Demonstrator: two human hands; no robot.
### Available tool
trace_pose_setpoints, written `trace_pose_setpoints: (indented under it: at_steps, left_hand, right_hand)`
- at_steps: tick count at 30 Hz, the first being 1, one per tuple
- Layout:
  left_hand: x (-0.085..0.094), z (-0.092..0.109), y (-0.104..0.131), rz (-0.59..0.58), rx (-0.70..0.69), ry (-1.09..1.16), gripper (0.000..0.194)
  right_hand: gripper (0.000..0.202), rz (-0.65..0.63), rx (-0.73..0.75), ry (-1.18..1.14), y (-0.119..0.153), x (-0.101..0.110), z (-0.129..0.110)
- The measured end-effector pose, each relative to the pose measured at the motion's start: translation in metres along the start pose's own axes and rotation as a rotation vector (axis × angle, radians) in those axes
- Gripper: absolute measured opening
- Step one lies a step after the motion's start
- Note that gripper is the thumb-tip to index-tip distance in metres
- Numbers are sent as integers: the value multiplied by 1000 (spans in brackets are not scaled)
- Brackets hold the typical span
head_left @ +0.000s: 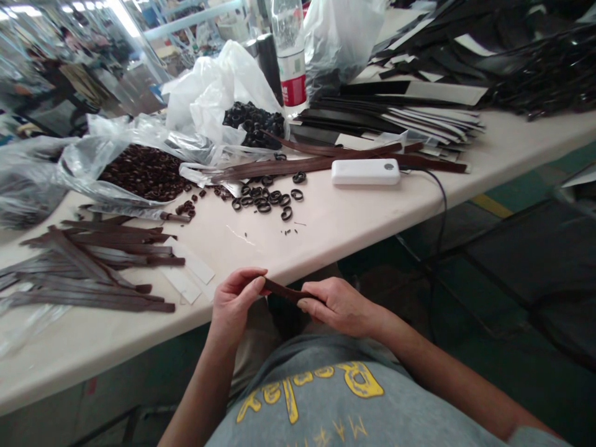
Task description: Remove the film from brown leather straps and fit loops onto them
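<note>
A dark brown leather-like strap (pixel 285 290) is stretched between my two hands, just off the table's front edge. My left hand (pixel 238 298) pinches its left end between thumb and fingers. Around the strap's right end my right hand (pixel 339 305) is closed, with part of the strap hidden in the fingers. On the table beyond my left hand lies a pile of similar brown straps (pixel 93 264), with white strips (pixel 184 273) at its right side. Loose black rings (pixel 265 200) are scattered farther back, in the middle.
Plastic bags hold small brown loops (pixel 142 172) and black loops (pixel 255 123). A bottle (pixel 292 68) stands behind. A white power bank (pixel 365 172) with a dark cable (pixel 440 186) hanging over the edge lies right of centre. Black and white strips (pixel 395 118) fill the back right.
</note>
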State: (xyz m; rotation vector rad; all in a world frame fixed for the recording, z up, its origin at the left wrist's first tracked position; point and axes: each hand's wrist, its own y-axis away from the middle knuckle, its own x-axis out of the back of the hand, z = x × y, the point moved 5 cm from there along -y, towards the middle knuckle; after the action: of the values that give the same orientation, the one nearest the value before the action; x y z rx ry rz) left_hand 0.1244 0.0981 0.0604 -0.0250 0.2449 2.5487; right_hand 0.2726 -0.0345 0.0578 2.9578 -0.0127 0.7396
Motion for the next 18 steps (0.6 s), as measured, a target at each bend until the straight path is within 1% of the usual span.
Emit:
trace_pose_setpoints:
  at_steps: [3,6,10,13,16,18]
  left_hand:
    - [-5,-2,1,-29,14,-24,22]
    - [-17,-7,6,-95,48,-46,22]
    - [-34,-11,12,-195,62,-67,15]
    - [-36,-12,12,-208,74,-98,14]
    - [-33,-14,11,-193,81,-127,14]
    - [-31,-15,10,-180,75,-145,15]
  right_hand:
    - [14,54,-6,-33,-2,-1,0]
    - [11,144,12,-60,-6,1,-2]
    - [15,208,52,52,-9,3,-6]
    - [18,185,86,175,-9,-1,-5]
    - [20,160,145,303,-10,-8,-3]
    - [24,166,171,392,-11,-13,-3]
